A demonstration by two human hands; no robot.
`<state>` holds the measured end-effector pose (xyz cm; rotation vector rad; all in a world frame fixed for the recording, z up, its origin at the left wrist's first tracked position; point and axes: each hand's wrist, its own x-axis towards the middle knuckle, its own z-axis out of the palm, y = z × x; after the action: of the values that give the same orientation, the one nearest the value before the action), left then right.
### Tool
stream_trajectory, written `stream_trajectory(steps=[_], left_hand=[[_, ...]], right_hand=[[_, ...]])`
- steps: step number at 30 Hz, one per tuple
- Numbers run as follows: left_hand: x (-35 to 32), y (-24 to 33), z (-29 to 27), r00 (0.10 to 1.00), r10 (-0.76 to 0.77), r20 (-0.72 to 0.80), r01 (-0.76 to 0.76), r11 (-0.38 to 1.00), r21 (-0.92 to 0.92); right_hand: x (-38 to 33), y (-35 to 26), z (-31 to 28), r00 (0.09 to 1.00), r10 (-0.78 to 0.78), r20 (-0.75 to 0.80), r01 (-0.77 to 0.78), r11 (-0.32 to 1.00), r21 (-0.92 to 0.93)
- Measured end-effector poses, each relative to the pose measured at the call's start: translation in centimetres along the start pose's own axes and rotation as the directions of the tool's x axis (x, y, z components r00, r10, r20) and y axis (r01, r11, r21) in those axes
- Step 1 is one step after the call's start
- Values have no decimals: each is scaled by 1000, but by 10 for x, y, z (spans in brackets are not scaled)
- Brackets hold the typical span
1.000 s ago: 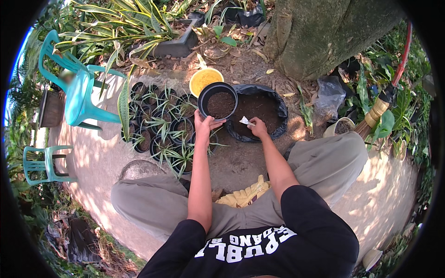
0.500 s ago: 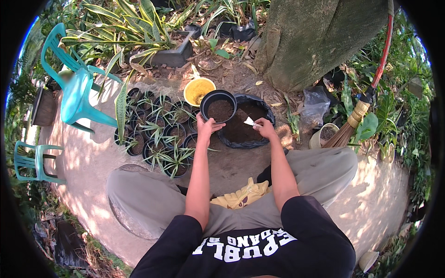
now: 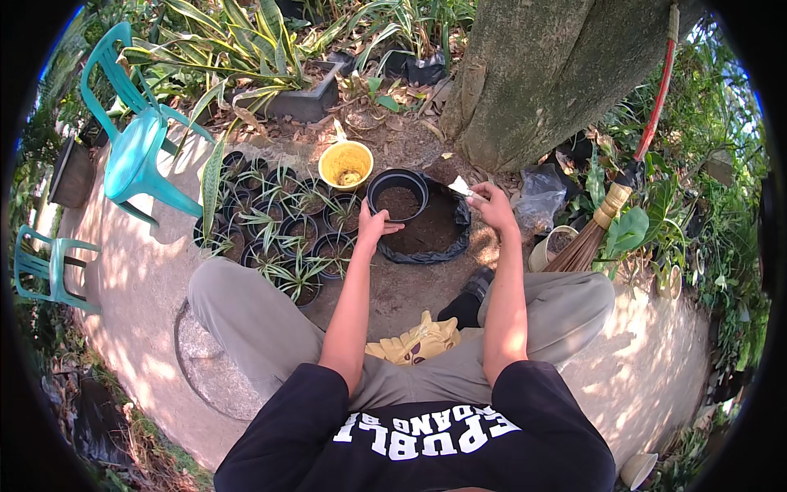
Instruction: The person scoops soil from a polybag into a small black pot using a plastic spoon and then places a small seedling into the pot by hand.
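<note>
left hand [image 3: 373,223] grips 1 black pot [image 3: 398,194] (soil-filled) | right hand [image 3: 492,205] pinches 1 white scrap [image 3: 459,186]

black pot [image 3: 398,197], yellow bucket [image 3: 346,164], teal chair [image 3: 135,152], red-handled broom [image 3: 623,176]

Sunlit concrete ground [image 3: 147,279]; teal plastic chair [image 3: 135,152]; thick tree trunk [image 3: 549,74]; leafy plants.
</note>
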<state>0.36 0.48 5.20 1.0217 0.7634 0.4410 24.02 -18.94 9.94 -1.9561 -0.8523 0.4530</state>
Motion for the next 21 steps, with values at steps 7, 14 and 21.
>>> stream_trajectory(steps=[7, 14, 21], left_hand=[[-15, -7, 11, 1000, 20, 20, -21, 999, 42], [-12, -14, 8, 998, -2, 68, 0, 1000, 27], [-7, -18, 4, 998, 2, 61, -1, 1000, -9]], right_hand=[[-2, -17, 21, 999, -19, 37, 17, 998, 60], [-5, -24, 34, 998, -24, 56, 22, 999, 29], [-5, -38, 40, 993, -110, 30, 109, 993, 41]])
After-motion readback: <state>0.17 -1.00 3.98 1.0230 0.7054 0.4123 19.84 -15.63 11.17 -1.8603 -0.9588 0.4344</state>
